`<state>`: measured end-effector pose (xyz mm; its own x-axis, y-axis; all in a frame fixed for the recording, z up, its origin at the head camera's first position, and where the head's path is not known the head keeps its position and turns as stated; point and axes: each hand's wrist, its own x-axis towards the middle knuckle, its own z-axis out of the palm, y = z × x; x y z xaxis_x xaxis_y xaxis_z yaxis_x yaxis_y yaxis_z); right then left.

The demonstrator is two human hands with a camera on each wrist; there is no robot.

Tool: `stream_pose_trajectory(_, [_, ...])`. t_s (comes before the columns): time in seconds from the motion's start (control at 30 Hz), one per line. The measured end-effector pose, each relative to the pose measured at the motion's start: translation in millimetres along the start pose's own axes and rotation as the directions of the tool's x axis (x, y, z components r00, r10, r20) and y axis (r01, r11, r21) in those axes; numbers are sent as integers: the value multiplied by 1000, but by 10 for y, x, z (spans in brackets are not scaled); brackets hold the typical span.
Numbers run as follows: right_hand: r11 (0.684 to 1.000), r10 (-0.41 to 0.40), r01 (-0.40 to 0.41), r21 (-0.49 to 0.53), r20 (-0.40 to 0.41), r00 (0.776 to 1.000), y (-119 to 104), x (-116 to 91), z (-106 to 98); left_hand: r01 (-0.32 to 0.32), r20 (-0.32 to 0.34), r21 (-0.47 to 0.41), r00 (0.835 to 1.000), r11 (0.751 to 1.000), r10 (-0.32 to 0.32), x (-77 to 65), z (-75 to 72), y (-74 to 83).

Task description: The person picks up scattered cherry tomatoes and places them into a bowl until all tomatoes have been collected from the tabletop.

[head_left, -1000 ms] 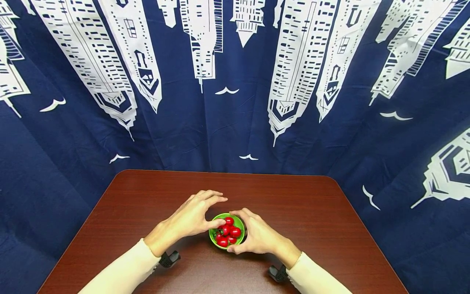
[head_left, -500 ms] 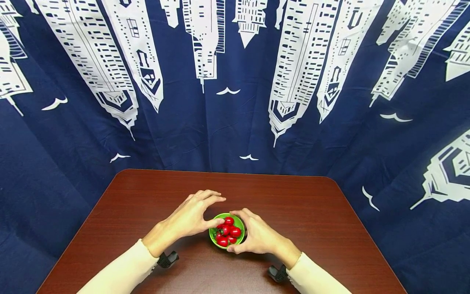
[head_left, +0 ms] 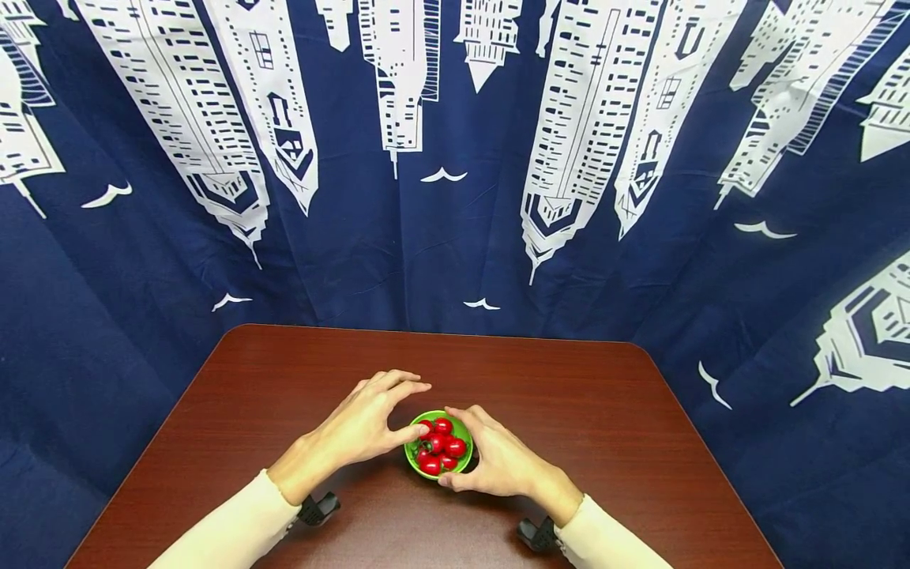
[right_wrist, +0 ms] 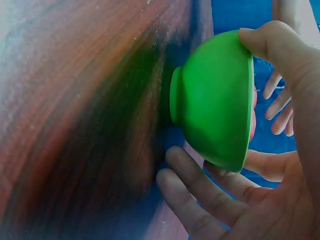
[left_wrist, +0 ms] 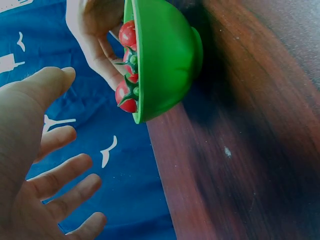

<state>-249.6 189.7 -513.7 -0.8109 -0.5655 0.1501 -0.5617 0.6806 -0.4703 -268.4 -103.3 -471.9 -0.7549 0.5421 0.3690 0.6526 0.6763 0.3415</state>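
Observation:
A small green bowl full of red cherry tomatoes with green stems is at the middle of the table in the head view. My right hand grips it from the right, thumb on the near rim and fingers round the far side. The right wrist view shows the bowl's side between that thumb and the fingers. My left hand hovers at the left with fingers spread, holding nothing. Its thumb overlaps the bowl's left rim in the head view, but stands apart from the bowl in the left wrist view.
The table has a dark red-brown wood top with rounded far corners. Behind it hangs a navy cloth printed with white buildings and birds. A black wrist device sits at the left cuff, another wrist device at the right.
My left hand has drawn back slightly to the left, its thumb now covering less of the bowl. The right hand and the bowl have stayed nearly in place.

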Motion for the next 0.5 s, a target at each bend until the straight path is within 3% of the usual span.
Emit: stream_pose_trajectory(0.5, [999,42,-41,18,-40,998,7,-193,15,67,-49,7,997,998,-67,-179,39,-66])
